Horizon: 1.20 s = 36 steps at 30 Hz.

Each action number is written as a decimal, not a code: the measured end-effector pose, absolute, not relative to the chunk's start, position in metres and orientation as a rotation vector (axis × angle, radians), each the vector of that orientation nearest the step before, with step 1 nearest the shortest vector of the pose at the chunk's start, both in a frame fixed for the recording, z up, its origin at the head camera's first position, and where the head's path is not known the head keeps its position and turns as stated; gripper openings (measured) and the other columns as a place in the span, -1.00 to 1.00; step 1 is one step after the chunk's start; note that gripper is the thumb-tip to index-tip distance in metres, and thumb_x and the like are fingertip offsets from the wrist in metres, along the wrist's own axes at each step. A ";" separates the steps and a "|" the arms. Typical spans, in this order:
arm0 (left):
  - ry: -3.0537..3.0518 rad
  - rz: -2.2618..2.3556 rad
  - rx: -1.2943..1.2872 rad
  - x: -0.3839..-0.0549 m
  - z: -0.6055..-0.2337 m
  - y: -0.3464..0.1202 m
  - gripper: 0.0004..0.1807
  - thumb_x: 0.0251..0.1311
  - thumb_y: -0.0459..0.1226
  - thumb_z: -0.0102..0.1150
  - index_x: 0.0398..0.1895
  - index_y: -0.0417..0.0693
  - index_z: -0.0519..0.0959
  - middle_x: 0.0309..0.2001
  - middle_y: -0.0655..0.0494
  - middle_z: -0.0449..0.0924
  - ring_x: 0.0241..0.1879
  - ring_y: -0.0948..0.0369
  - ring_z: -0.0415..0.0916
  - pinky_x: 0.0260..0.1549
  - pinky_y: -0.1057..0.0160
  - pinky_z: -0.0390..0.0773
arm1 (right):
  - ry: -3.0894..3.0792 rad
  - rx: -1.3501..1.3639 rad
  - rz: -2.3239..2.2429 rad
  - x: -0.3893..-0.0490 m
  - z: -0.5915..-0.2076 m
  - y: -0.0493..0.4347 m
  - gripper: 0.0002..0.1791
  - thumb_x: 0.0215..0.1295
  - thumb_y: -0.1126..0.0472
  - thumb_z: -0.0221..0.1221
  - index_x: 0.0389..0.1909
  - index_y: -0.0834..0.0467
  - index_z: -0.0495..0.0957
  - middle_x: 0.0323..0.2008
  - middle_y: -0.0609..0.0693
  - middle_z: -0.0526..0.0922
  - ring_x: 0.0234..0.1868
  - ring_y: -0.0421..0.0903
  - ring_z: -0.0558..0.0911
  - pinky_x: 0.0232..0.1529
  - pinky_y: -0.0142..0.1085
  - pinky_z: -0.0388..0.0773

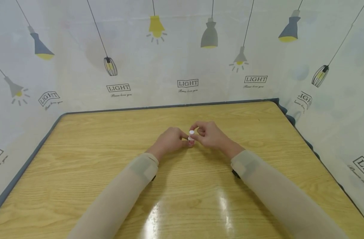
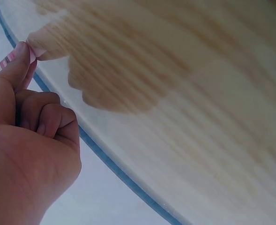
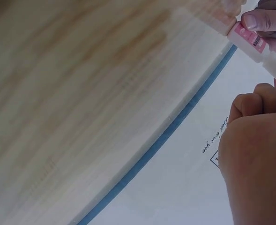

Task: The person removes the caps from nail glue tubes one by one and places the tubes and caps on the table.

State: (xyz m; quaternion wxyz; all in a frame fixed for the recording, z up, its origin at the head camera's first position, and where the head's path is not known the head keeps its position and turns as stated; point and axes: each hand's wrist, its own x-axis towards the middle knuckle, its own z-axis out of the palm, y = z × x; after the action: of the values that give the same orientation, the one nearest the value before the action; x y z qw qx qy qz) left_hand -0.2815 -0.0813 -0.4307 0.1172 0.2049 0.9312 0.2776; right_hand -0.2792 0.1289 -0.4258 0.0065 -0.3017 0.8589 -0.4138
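A small white bottle (image 1: 191, 143) with a pink label stands upright near the middle of the wooden table. My left hand (image 1: 171, 139) pinches its body from the left, thumb and finger on either side; the left thumb (image 3: 264, 21) lies on the pink label in the right wrist view. On top is a white cap (image 1: 191, 132), which my right hand (image 1: 212, 135) pinches between thumb and forefinger. The left hand's other fingers (image 2: 46, 112) are folded into the palm. Part of the bottle is hidden behind the fingers in both wrist views.
The wooden table (image 1: 89, 142) has a dark blue edge (image 1: 170, 106) along its back and sides. Behind it hangs a pale wall cloth (image 1: 158, 66) printed with lamps and the word LIGHT. Glare and reflections of the hands show on the glossy tabletop.
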 end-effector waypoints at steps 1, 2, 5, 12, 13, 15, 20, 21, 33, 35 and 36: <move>2.723 0.811 0.598 -0.282 -0.431 -0.081 -0.69 0.31 0.08 0.46 0.02 0.24 0.85 -0.11 0.30 0.84 -0.21 0.25 0.45 -0.06 0.23 0.51 | 2.683 -0.950 -1.292 -0.279 -0.426 0.129 -0.89 0.51 0.25 0.29 -0.08 0.22 0.69 -0.72 -0.19 0.16 -0.67 -0.25 0.10 -0.50 -0.37 0.19; 2.723 0.810 0.598 -0.282 -0.431 -0.082 -0.69 0.31 0.08 0.46 0.02 0.24 0.85 -0.10 0.29 0.84 -0.22 0.25 0.45 -0.05 0.23 0.52 | 2.682 -0.956 -1.284 -0.280 -0.426 0.129 -0.87 0.52 0.25 0.28 -0.06 0.23 0.69 -0.72 -0.19 0.16 -0.67 -0.24 0.10 -0.50 -0.37 0.19; 2.724 0.802 0.604 -0.282 -0.431 -0.082 -0.69 0.31 0.08 0.45 0.02 0.24 0.84 -0.07 0.26 0.85 -0.22 0.25 0.45 -0.02 0.22 0.54 | 2.653 -0.939 -1.299 -0.279 -0.425 0.129 -0.77 0.51 0.24 0.29 0.03 0.29 0.68 -0.72 -0.18 0.14 -0.66 -0.23 0.10 -0.49 -0.36 0.20; 2.731 0.783 0.610 -0.281 -0.431 -0.083 -0.66 0.33 0.10 0.43 0.06 0.24 0.83 -0.02 0.19 0.85 -0.19 0.26 0.49 0.06 0.15 0.59 | 2.676 -0.747 -1.296 -0.277 -0.423 0.129 -0.67 0.40 0.03 0.42 0.00 0.14 0.61 -0.70 -0.18 0.11 -0.67 -0.19 0.12 -0.53 -0.35 0.18; 2.730 0.780 0.607 -0.281 -0.431 -0.083 -0.65 0.33 0.11 0.42 0.07 0.24 0.82 -0.01 0.19 0.85 -0.19 0.25 0.49 0.06 0.15 0.60 | 2.683 -0.725 -1.286 -0.276 -0.423 0.129 -0.67 0.39 -0.01 0.43 -0.04 0.10 0.61 -0.70 -0.18 0.12 -0.67 -0.19 0.13 -0.54 -0.35 0.18; 2.731 0.774 0.601 -0.281 -0.431 -0.082 -0.64 0.33 0.12 0.42 0.08 0.24 0.82 0.03 0.18 0.84 -0.17 0.26 0.50 0.07 0.14 0.60 | 2.701 -0.705 -1.253 -0.277 -0.423 0.129 -0.67 0.37 -0.05 0.45 -0.10 0.06 0.61 -0.70 -0.17 0.14 -0.67 -0.19 0.15 -0.55 -0.35 0.18; 2.729 0.774 0.597 -0.281 -0.430 -0.082 -0.65 0.34 0.11 0.41 0.07 0.24 0.82 -0.01 0.21 0.84 -0.20 0.26 0.49 0.01 0.19 0.57 | 2.726 -0.753 -1.208 -0.277 -0.422 0.128 -0.71 0.40 -0.02 0.42 -0.11 0.08 0.61 -0.71 -0.17 0.17 -0.68 -0.20 0.17 -0.55 -0.36 0.19; 2.727 0.779 0.598 -0.281 -0.430 -0.082 -0.66 0.34 0.11 0.42 0.06 0.24 0.83 -0.05 0.22 0.85 -0.22 0.25 0.47 -0.02 0.20 0.54 | 2.726 -0.770 -1.210 -0.277 -0.422 0.128 -0.73 0.42 0.01 0.41 -0.11 0.09 0.61 -0.71 -0.17 0.17 -0.68 -0.20 0.17 -0.55 -0.36 0.19; 2.728 0.806 0.586 -0.279 -0.430 -0.082 -0.68 0.32 0.09 0.44 0.04 0.24 0.84 -0.09 0.26 0.85 -0.24 0.23 0.44 -0.07 0.21 0.51 | 2.728 -0.870 -1.242 -0.276 -0.424 0.127 -0.85 0.47 0.15 0.36 -0.11 0.13 0.64 -0.72 -0.19 0.11 -0.66 -0.21 0.11 -0.54 -0.37 0.15; 2.728 0.808 0.580 -0.279 -0.429 -0.081 -0.67 0.32 0.09 0.44 0.04 0.24 0.83 -0.11 0.27 0.85 -0.25 0.24 0.42 -0.07 0.22 0.51 | 2.722 -0.874 -1.233 -0.277 -0.425 0.127 -0.86 0.50 0.15 0.33 -0.09 0.13 0.65 -0.72 -0.19 0.11 -0.67 -0.22 0.10 -0.55 -0.37 0.15; 2.726 0.810 0.579 -0.279 -0.429 -0.081 -0.67 0.32 0.08 0.44 0.05 0.23 0.83 -0.13 0.25 0.85 -0.27 0.24 0.41 -0.08 0.22 0.50 | 2.719 -0.876 -1.229 -0.277 -0.425 0.128 -0.86 0.51 0.16 0.32 -0.07 0.13 0.65 -0.72 -0.19 0.12 -0.67 -0.23 0.10 -0.55 -0.37 0.15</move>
State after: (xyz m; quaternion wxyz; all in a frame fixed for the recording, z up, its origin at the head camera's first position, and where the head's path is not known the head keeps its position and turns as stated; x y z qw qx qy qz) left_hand -0.2786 -0.0813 -0.4286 0.1196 0.1979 0.9326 0.2772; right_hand -0.2774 0.1275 -0.4254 0.0161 -0.2818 0.8742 -0.3951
